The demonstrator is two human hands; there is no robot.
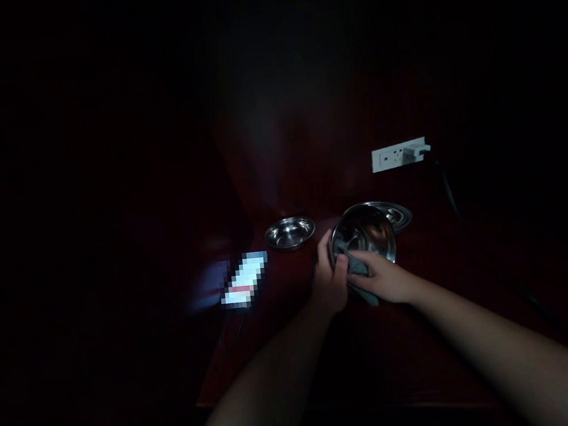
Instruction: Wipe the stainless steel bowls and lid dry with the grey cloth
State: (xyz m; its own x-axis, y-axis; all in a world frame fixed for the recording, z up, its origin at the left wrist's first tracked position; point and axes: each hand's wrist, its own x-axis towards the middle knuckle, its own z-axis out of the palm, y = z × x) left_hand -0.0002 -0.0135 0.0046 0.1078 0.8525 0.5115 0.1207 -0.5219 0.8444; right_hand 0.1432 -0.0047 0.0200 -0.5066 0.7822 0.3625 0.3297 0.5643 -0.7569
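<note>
A shiny deep steel bowl (380, 227) is tilted with its mouth turned toward me. My left hand (329, 282) is closed on its left rim, thumb on the near side. In my right hand (385, 278) is a grey-green cloth (365, 295), bunched at the near rim and reaching partly inside the bowl; its lower end hangs below. My right fingertips are partly hidden by the cloth. Just behind the bowl lies a round steel plate or lid (401, 215), partly covered by it. To the left, a small shallow steel dish (290, 233) sits upright, touched by neither hand.
A lit phone (246, 280), its screen blurred out, is at the left side of the dark red table (282, 293). On the wall behind is a white socket panel (384, 159) with a plug (415, 151) and a dark cable (446, 187). The surroundings are very dark.
</note>
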